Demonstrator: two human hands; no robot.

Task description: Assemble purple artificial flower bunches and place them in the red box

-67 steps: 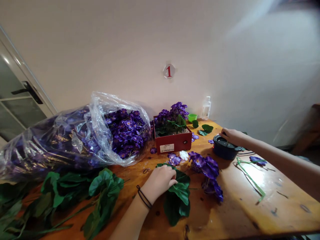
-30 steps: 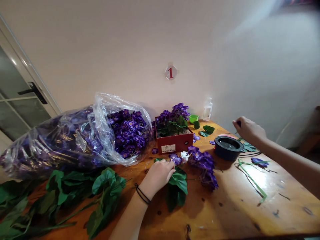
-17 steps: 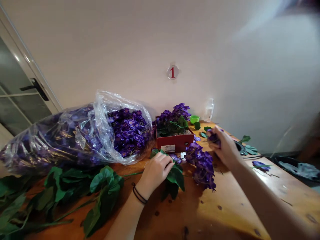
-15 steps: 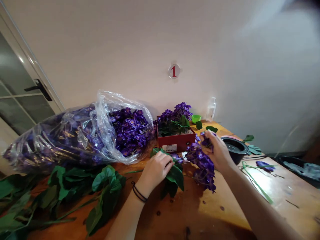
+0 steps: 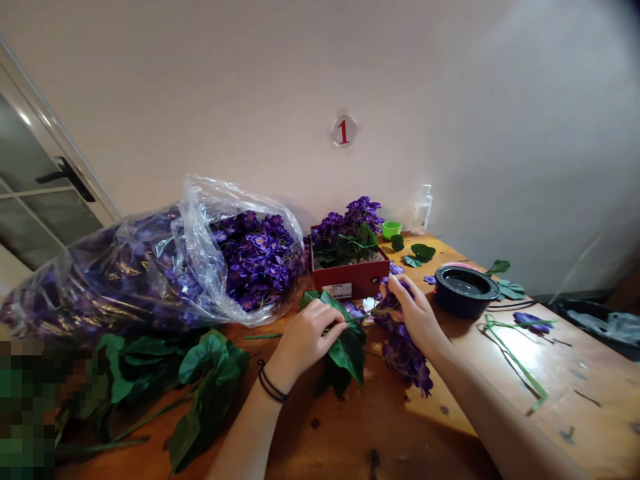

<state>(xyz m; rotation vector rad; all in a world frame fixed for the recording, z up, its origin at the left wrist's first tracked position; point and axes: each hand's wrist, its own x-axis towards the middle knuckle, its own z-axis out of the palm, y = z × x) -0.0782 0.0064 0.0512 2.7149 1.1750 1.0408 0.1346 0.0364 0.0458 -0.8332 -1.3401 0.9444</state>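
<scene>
My left hand [image 5: 303,337] is closed on the green leaves [image 5: 345,347] of a purple artificial flower stem lying on the wooden table [image 5: 450,413]. My right hand [image 5: 414,312] pinches a purple blossom at the top of the stem's flower cluster [image 5: 405,353], right in front of the red box [image 5: 350,277]. Both hands sit close together over the same stem. A black hair tie circles my left wrist.
A big clear plastic bag of purple flowers [image 5: 150,267] lies at the left, with loose green leaves [image 5: 200,380] in front of it. The red box holds more flowers. A dark round bowl [image 5: 463,290], green cup [image 5: 391,229], clear bottle [image 5: 423,209] and green strips [image 5: 515,363] lie to the right.
My right hand left the dark bowl, swung left across the table and took hold of the purple blossoms. My left hand stayed on the leaves, shifting slightly.
</scene>
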